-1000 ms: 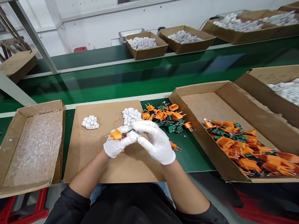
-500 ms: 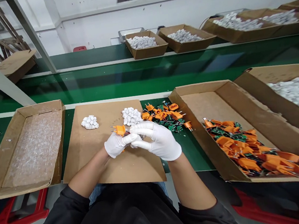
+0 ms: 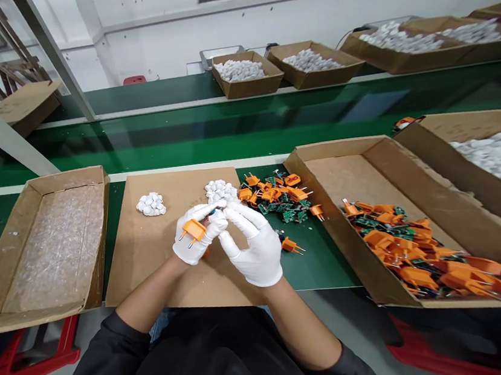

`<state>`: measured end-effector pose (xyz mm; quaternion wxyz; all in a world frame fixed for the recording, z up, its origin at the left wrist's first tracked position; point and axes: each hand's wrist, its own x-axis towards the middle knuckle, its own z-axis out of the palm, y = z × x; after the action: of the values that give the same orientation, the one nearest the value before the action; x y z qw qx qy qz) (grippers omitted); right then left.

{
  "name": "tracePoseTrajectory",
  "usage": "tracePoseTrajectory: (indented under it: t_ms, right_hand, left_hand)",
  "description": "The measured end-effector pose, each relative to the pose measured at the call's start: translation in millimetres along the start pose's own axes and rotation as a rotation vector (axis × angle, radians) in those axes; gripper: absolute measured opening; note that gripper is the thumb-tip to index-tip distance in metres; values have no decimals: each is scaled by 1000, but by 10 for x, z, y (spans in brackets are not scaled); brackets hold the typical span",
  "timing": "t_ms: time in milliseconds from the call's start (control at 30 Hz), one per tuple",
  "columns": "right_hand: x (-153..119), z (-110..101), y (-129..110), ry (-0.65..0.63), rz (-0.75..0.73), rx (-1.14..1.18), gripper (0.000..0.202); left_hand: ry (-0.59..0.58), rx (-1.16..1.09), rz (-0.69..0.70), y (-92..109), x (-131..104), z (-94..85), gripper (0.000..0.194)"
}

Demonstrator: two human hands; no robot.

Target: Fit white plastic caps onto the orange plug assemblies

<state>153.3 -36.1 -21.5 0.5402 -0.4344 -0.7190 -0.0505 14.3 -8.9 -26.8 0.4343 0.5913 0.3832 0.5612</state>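
Note:
My gloved left hand (image 3: 191, 238) is closed around an orange two-pin plug (image 3: 193, 230), whose metal pins point down and to the left. A small part joined to the plug shows between the fingertips, mostly hidden by the gloves. My gloved right hand (image 3: 254, 245) meets the left at the fingertips, its thumb and fingers curled in a pinch; what they grip is too small and covered to make out. Both hands hover over a cardboard sheet (image 3: 150, 266). Just beyond them lies a pile of white caps (image 3: 221, 190), with a smaller white pile (image 3: 151, 204) farther left.
Right of the sheet, orange plugs with green circuit boards (image 3: 274, 194) lie heaped on the green table (image 3: 324, 263). A cardboard box (image 3: 341, 225) holds more. Another box (image 3: 446, 145) contains white pieces. At left stands a shallow cardboard tray (image 3: 98, 255). White-filled boxes (image 3: 250, 87) line the back shelf.
The right hand has turned and drawn back slightly, its fingers now more upright. The left hand has rotated, tipping the plug's pins downward. A loose plug right of the right hand is now uncovered.

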Motion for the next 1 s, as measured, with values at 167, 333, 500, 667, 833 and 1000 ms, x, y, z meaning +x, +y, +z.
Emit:
tracePoseTrajectory:
  t_ms: [167,333,500,667,833,1000]
  right_hand:
    - [40,-73,23,-132,134,167,39]
    - [78,-114,54,-257,177,287,37]
    - [149,-130,80,-207,91,52,38]
    - [299,-185,187,-368,-26,194,41]
    - [327,-166,219,-342,-31,288,26]
    - [282,-133,223,-291,-46,252,40]
  left_hand:
    - [11,61,53,107,24,-5,27]
    - [102,34,33,66,38,-7,27]
    - [52,-22,-171,59,68,11,26]
    - [-231,-256,-390,96,105,10,37]
    - [-308,-434,-432,85,138,5,51]
    - [-350,-436,-409,87,152,35,52]
